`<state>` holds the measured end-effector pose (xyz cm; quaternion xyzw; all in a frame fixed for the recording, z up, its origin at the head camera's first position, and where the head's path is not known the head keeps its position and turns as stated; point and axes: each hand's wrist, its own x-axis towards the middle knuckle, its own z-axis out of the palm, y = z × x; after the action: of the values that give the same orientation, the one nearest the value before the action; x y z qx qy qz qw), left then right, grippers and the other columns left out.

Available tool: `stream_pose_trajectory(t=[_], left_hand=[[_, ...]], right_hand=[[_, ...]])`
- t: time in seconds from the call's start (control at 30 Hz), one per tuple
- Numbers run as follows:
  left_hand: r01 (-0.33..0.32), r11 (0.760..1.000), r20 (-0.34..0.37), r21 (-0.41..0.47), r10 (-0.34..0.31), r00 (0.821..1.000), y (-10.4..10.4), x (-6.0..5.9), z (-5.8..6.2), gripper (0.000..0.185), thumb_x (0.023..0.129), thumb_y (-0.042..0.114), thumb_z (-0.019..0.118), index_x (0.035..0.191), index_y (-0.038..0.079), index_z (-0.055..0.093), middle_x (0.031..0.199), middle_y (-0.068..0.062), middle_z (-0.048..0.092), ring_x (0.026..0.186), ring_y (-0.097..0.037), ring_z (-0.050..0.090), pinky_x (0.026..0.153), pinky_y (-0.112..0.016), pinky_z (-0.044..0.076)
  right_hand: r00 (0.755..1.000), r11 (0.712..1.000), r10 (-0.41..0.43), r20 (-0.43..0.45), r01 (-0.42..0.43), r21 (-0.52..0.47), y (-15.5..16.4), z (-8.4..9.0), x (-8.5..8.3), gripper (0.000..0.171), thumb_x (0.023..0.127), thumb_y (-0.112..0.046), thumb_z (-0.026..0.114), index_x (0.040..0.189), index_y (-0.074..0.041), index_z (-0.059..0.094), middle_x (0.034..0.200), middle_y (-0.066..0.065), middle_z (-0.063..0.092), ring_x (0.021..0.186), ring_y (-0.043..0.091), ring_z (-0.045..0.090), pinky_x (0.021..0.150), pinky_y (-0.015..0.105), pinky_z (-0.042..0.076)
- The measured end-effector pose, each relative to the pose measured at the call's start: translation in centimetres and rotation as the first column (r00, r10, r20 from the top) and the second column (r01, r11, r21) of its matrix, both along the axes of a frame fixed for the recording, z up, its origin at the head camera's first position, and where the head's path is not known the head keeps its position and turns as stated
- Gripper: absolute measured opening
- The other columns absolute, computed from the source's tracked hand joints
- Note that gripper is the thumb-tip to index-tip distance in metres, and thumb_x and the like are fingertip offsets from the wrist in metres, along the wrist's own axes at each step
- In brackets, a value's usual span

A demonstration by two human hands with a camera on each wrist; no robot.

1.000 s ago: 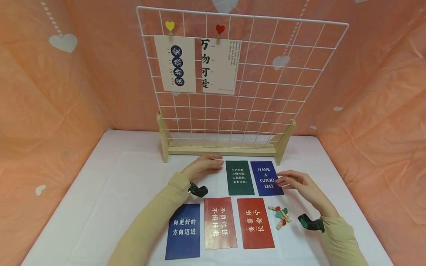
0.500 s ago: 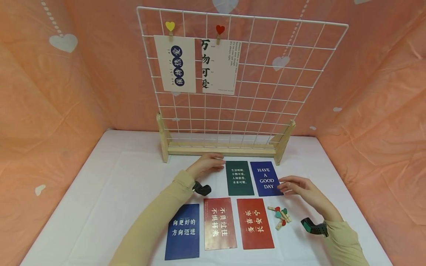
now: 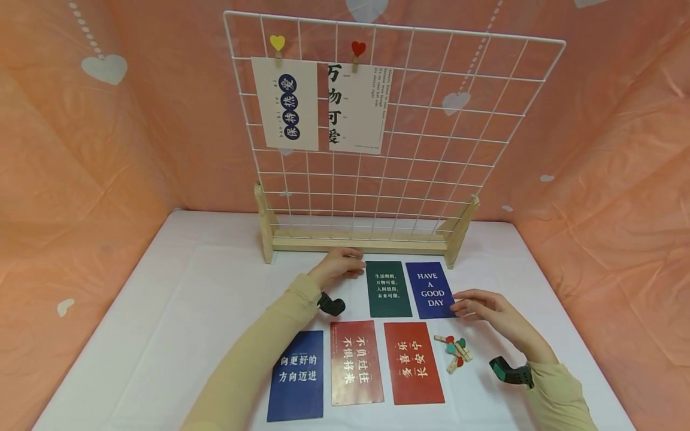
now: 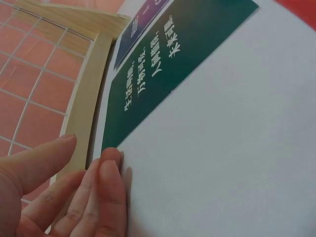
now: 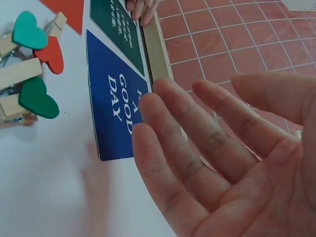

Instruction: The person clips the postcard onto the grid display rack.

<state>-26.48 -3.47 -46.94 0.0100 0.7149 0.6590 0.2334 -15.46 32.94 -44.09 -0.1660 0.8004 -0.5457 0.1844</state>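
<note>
My left hand [image 3: 338, 267] lies at the left edge of the dark green card [image 3: 389, 289], its fingertips at the card's upper left corner and its thumb raised in the left wrist view. At the right edge of the blue "HAVE A GOOD DAY" card [image 3: 430, 291] is my right hand [image 3: 487, 308]. Its fingers are loosely extended, palm showing in the right wrist view, with nothing held. Both cards lie flat, side by side. Nearer me lie a dark blue card [image 3: 296, 392], a pinkish-red card [image 3: 356, 362] and a red card [image 3: 414, 363].
Several heart-topped wooden clothespins [image 3: 453, 352] lie in a pile right of the red card. Behind the cards stands a white wire grid [image 3: 420, 149] in a wooden base [image 3: 358, 244]. Yellow and red heart clips hold a left white card [image 3: 302, 131] and a right white card [image 3: 363, 120].
My left hand has shifted slightly right, up to the green card's edge. My right hand has drawn back a little toward me and right, uncovering more of the blue card.
</note>
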Motion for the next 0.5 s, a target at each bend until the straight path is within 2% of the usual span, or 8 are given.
stream_pose_trajectory(t=[0.23, 0.5], left_hand=[[-0.002, 1.000, 0.011, -0.003, 0.002, 1.000, 0.20, 0.04, 0.15, 0.038, 0.089, 0.001, 0.065, 0.124, -0.010, 0.055, 0.096, -0.019, 0.067, 0.081, -0.021, 0.067, 0.071, -0.029, 0.057], [-0.017, 1.000, 0.006, 0.001, 0.017, 1.000, 0.50, -0.25, -0.27, 0.037, 0.088, 0.001, 0.067, 0.121, -0.011, 0.057, 0.087, -0.014, 0.069, 0.070, -0.014, 0.065, 0.063, -0.024, 0.057]], right_hand=[[0.999, 1.000, 0.006, 0.035, -0.006, 0.000, -0.14, -0.11, 0.26, 0.041, 0.104, -0.018, 0.043, 0.130, 0.014, 0.045, 0.115, 0.031, 0.059, 0.101, 0.035, 0.062, 0.087, 0.037, 0.054], [0.999, 0.999, 0.028, 0.015, -0.028, -0.019, -0.22, -0.28, 0.26, 0.039, 0.104, -0.015, 0.043, 0.127, 0.016, 0.046, 0.111, 0.032, 0.059, 0.098, 0.035, 0.063, 0.085, 0.037, 0.055]])
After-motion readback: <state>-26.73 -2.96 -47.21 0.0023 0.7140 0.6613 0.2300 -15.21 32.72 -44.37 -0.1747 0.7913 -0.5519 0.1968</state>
